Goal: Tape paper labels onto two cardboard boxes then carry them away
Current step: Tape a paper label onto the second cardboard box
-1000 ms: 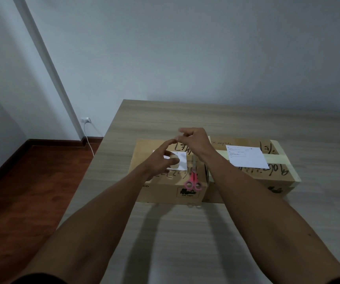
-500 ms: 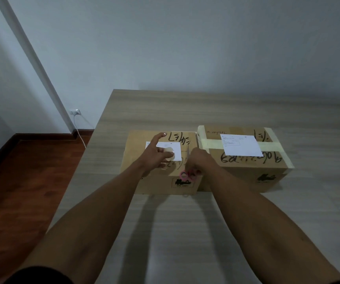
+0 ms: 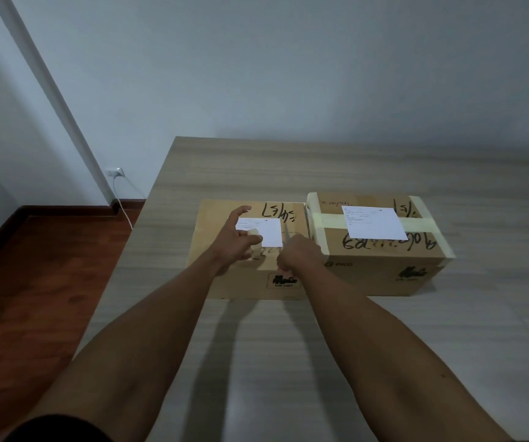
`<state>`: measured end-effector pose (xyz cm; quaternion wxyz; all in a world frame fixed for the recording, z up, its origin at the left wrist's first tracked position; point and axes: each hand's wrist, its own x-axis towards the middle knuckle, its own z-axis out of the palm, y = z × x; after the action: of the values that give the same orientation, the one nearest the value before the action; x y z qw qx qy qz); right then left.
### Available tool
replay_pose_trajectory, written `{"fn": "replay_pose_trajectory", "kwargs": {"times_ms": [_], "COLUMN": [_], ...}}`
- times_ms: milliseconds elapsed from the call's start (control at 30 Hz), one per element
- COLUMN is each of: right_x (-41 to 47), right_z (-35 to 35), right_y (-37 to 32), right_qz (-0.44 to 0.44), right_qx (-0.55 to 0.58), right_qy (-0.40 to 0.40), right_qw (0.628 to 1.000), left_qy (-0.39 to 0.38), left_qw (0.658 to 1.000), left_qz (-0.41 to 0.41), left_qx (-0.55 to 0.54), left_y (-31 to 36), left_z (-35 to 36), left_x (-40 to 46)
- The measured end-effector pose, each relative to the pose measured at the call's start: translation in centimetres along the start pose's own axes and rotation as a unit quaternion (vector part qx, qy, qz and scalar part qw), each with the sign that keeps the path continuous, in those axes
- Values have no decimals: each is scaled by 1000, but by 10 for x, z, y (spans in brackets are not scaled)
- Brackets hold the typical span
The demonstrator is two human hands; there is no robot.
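On the wooden table (image 3: 288, 173), two cardboard boxes stand side by side, touching. The left box (image 3: 212, 231) carries a white paper label (image 3: 268, 232) on its top. The left hand (image 3: 236, 240) holds a tape roll (image 3: 254, 232) over this label, forefinger extended. The right hand (image 3: 298, 256) is curled around scissors (image 3: 286, 237), blades pointing up beside the label. The right box (image 3: 384, 263) bears a label (image 3: 374, 226) under tape strips (image 3: 416, 223).

Plain room of a home or office: bare white walls (image 3: 288, 59), wood-look table (image 3: 288, 167), red-brown floor (image 3: 33, 282), wall socket (image 3: 115, 171).
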<state>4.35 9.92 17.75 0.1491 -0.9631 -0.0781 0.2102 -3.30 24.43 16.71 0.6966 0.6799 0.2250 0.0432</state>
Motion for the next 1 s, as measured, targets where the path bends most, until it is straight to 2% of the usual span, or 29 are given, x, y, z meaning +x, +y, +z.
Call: {"fn": "replay_pose_trajectory", "kwargs": {"times_ms": [133,233,367,567,767,900,1000], "right_x": [-2,2,14,21,23,19,23], "right_z": [-11,-29,-51,-58,-72,-92,-101], "right_y": [-11,-15,-11,-3,6,15,20], "right_qz": [-10,-38,-23,-19,-60,-99,-98], "right_qx": [-11,38,196,303,259,148,122], "right_qy": [58,89,45,9,-18,-124,-198], "right_qw": [998,995,979,953,964,976,968], "left_qy": [-4,5,11,12,9,13,11], "left_qw": [1000,1000,999,999,998,997,995], "left_qz": [7,6,4,2,1,-1,-6], "left_qx": [8,16,32,51,59,80,95], "left_y": [5,16,24,33,40,43,43], "left_z": [-9,-15,-21,-27,-29,-34,-39], "left_x": [-3,-7,-8,-5,-2,4,6]}}
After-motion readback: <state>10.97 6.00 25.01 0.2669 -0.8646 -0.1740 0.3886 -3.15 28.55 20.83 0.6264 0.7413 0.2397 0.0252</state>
